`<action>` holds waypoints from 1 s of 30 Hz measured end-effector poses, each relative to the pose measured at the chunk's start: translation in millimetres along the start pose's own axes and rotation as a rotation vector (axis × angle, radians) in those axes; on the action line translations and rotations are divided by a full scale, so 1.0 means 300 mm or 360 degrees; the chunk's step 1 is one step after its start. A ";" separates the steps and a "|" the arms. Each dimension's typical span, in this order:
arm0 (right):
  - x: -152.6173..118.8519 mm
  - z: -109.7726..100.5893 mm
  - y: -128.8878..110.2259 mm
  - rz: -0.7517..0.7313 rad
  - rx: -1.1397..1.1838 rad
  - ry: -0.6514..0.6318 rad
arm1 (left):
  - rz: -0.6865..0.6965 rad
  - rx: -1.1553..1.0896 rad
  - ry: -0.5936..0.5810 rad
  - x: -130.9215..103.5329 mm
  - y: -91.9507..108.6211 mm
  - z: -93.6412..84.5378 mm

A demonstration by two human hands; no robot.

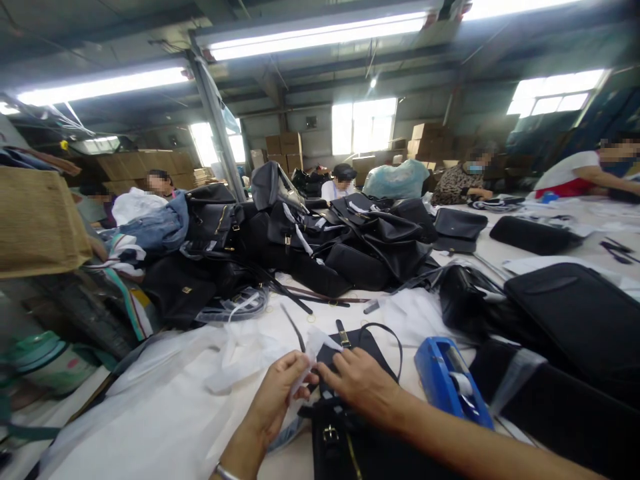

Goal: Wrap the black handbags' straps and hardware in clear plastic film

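A black bag [370, 447] with a gold buckle and a gold zip lies at the front centre of the table. My left hand [283, 393] pinches a piece of thin white wrapping paper [316, 341] between thumb and fingers, left of the bag's upper part. Over the bag, my right hand [363, 383] has its fingers bent down at the paper and a black strap; its fingertips are partly hidden. A buckled strap end [343, 332] shows just beyond them, and a thin black strap curves to the right.
A blue tape dispenser [450, 380] stands right of my right forearm. Black bags [355, 247] are heaped across the table's middle, more [565, 320] lie at right. White sheets [165, 400] cover the left front. Several people sit beyond.
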State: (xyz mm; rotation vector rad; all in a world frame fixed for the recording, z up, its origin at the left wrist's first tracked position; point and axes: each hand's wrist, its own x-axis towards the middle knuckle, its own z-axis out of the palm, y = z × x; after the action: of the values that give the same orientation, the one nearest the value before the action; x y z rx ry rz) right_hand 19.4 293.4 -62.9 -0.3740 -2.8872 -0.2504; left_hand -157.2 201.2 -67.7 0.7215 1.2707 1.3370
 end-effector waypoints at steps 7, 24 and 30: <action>-0.128 -0.061 0.039 0.0396 0.1112 0.0057 | 0.0202 0.0268 -0.0053 -0.013 -0.025 0.075; -0.278 -0.207 0.184 0.0946 0.2245 0.0583 | 0.0278 0.0740 -0.0322 -0.088 0.031 0.187; -0.426 -0.302 0.162 0.0688 0.1256 0.0469 | 0.0203 0.0798 -0.0466 -0.064 0.056 0.222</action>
State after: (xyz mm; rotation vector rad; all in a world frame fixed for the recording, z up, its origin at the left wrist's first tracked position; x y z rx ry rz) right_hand 170.4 292.4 0.7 -0.6993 -2.2914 0.8011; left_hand -95.8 203.9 -31.4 1.3156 1.3450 0.9657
